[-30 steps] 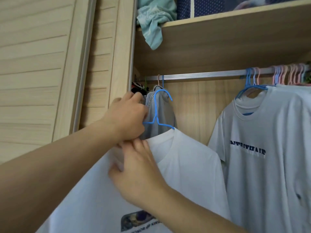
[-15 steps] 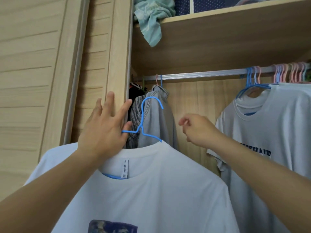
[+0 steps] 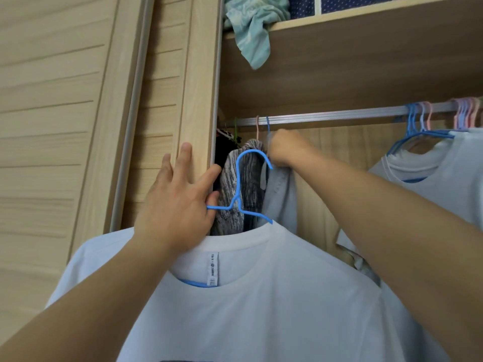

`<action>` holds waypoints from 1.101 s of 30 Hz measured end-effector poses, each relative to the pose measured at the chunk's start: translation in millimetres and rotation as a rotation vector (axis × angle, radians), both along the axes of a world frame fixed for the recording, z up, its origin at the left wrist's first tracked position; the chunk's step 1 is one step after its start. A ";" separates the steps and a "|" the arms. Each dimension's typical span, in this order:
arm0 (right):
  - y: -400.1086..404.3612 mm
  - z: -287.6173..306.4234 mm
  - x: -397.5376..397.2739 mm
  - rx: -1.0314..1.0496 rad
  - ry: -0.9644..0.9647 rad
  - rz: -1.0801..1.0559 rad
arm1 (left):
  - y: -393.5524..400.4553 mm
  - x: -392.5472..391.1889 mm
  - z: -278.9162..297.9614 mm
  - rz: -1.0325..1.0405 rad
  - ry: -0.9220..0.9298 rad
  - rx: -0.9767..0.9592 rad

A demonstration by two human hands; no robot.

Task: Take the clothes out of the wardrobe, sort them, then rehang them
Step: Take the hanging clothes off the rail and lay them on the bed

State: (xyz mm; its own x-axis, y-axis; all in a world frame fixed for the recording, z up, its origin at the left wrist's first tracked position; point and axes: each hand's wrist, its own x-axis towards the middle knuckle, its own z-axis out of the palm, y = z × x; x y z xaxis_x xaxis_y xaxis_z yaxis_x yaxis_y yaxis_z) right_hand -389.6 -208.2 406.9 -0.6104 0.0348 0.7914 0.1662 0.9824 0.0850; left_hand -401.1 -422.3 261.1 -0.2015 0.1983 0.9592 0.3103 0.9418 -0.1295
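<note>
Head view has us looking up into the wardrobe, with the rail (image 3: 326, 116) as our landmark. Below the rail and nearest to us, our left hand (image 3: 177, 205) holds the white T-shirt (image 3: 261, 296) on its blue hanger (image 3: 240, 192): the thumb and one finger pinch the hanger's thin shoulder wire just beside the neck, while the other fingers stand straight and spread. The hook curves free below the rail, not yet on it.

Our right hand (image 3: 285, 148) reaches up just under the rail, fingers curled round the collar of the grey shirt (image 3: 279, 194) that hangs there beside a mottled grey garment (image 3: 235, 184). We judge it is pushing these aside to make room.

The T-shirt looks like soft, light cotton jersey that drapes and slides easily, so we would carry it by the hanger, close to the hook's stem, and not by the cloth. The hanger is slim, smooth, probably coated wire, springy and a little slippery.

Further right along the rail hang another white T-shirt (image 3: 444, 178) and a bunch of pink and blue hangers (image 3: 465, 113). Above the rail, a crumpled teal cloth (image 3: 253, 30) spills over the wooden shelf (image 3: 366, 24).
</note>
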 end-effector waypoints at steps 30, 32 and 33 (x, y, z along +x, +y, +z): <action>114.3 73.3 -31.1 -0.511 0.096 0.160 | 2.7 -8.4 -1.2 0.040 0.024 0.013; 114.4 82.1 -19.5 -0.507 0.131 0.201 | 2.4 -8.7 0.6 0.044 0.031 0.014; 112.0 79.2 -12.5 -0.531 0.143 0.242 | 2.0 -8.6 1.5 0.049 0.032 0.008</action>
